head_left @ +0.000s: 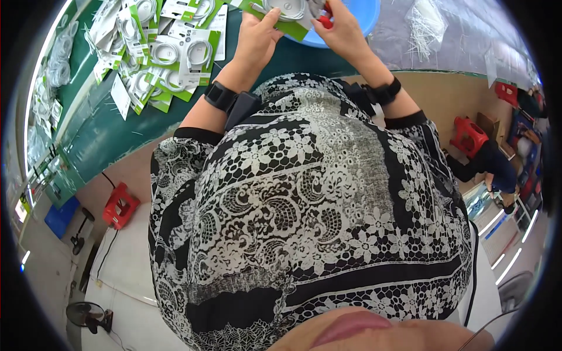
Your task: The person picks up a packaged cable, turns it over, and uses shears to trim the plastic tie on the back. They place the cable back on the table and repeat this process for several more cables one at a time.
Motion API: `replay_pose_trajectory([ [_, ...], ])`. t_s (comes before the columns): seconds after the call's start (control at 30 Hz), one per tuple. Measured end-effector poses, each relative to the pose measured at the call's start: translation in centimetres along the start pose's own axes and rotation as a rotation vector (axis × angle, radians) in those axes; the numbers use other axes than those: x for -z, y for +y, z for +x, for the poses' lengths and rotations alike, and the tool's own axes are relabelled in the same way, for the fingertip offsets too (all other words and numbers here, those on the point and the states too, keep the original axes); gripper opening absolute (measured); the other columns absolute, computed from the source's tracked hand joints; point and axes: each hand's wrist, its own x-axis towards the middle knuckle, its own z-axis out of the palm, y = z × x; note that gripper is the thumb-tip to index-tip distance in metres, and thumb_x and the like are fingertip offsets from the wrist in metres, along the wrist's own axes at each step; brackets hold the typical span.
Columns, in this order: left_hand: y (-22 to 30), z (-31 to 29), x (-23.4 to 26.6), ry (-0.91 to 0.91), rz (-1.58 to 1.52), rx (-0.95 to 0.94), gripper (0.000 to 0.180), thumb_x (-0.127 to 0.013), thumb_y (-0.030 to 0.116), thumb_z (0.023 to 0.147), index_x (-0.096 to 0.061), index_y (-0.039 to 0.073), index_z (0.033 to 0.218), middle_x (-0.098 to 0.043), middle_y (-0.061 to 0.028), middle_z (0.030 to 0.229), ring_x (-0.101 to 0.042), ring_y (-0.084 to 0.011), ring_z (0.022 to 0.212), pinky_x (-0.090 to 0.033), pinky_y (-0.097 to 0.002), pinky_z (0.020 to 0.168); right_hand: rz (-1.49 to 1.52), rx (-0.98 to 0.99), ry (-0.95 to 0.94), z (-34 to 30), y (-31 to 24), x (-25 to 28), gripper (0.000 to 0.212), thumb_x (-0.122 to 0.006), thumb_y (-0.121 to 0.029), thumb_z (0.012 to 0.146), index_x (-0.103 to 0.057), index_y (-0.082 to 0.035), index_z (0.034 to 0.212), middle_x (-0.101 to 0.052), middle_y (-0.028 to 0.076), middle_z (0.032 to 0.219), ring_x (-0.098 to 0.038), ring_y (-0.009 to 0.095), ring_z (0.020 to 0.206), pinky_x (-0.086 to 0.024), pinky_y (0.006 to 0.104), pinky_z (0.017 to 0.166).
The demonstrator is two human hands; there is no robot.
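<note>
At the top of the head view, my left hand (257,38) pinches the edge of a green and white card (294,29) that carries a coiled white cable (285,8). Close by on the right, my right hand (341,30) is closed round a pair of red-handled pliers or cutters (325,21). The tool's metal head lies beside the card's right edge; the frame's edge cuts off part of it, so I cannot tell whether its jaws touch anything. Under and behind both hands is a blue plastic basin (370,17).
A heap of similar carded cables (199,54) covers the green tabletop (96,149) at left. Right of the basin lies a clear bag of thin white strips (426,28). Red stools (120,206) stand below the table. Another person (497,167) is at far right.
</note>
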Motion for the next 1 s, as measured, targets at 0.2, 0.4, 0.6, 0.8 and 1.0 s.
replay_pose_trajectory([
  [0.2, 0.5, -1.8, -1.4, 0.137, -0.087, -0.073, 0.026, -0.048, 0.004, 0.095, -0.049, 0.0, 0.12, -0.059, -0.0091, 0.11, -0.06, -0.0215, 0.101, -0.051, -0.0355, 0.088, 0.014, 0.093, 0.037, 0.4, -0.2, -2.2, 0.03, -0.064, -0.005, 0.076, -0.05, -0.004, 0.102, -0.055, 0.019, 0.082, -0.056, 0.039, 0.075, -0.046, 0.041, 0.064],
  [0.4, 2.1, -3.6, 2.7, 0.18, -0.033, -0.136, 0.025, -0.049, 0.005, 0.094, -0.051, 0.001, 0.119, -0.061, -0.008, 0.104, -0.063, -0.021, 0.093, -0.053, -0.0349, 0.084, 0.097, 0.005, -0.214, 1.5, -1.4, -3.7, 0.028, -0.06, -0.002, 0.077, -0.05, -0.004, 0.103, -0.054, 0.019, 0.08, -0.056, 0.037, 0.074, -0.045, 0.0415, 0.064],
  [0.6, 6.9, -13.1, 19.6, 0.66, 0.057, -0.328, 0.028, -0.055, 0.001, 0.088, -0.045, 0.0, 0.114, -0.057, -0.011, 0.105, -0.061, -0.022, 0.093, -0.053, -0.0352, 0.071, -0.028, 0.25, -0.162, 3.9, -0.1, -4.7, 0.03, -0.064, -0.012, 0.081, -0.053, -0.004, 0.107, -0.058, 0.016, 0.084, -0.06, 0.028, 0.075, -0.047, 0.037, 0.066],
  [0.8, 10.6, -35.8, 24.9, 1.292, 0.592, -0.384, 0.038, -0.057, 0.003, 0.084, -0.041, -0.001, 0.118, -0.056, -0.0107, 0.102, -0.059, -0.0202, 0.086, -0.051, -0.0342, 0.068, -0.487, -0.003, -0.101, 6.5, 11.1, 1.1, 0.026, -0.06, -0.019, 0.078, -0.058, -0.007, 0.101, -0.063, 0.019, 0.091, -0.062, 0.039, 0.086, -0.048, 0.0432, 0.074],
  [1.0, 1.2, -46.8, 28.6, 1.465, 0.776, 0.051, 0.05, -0.058, 0.005, 0.081, -0.04, -0.005, 0.127, -0.056, -0.0147, 0.111, -0.058, -0.0272, 0.098, -0.049, -0.0375, 0.084, -0.638, -0.29, -0.21, 6.2, 14.5, 0.0, 0.032, -0.061, -0.025, 0.076, -0.059, -0.006, 0.101, -0.064, 0.02, 0.094, -0.061, 0.039, 0.09, -0.048, 0.0435, 0.078],
])
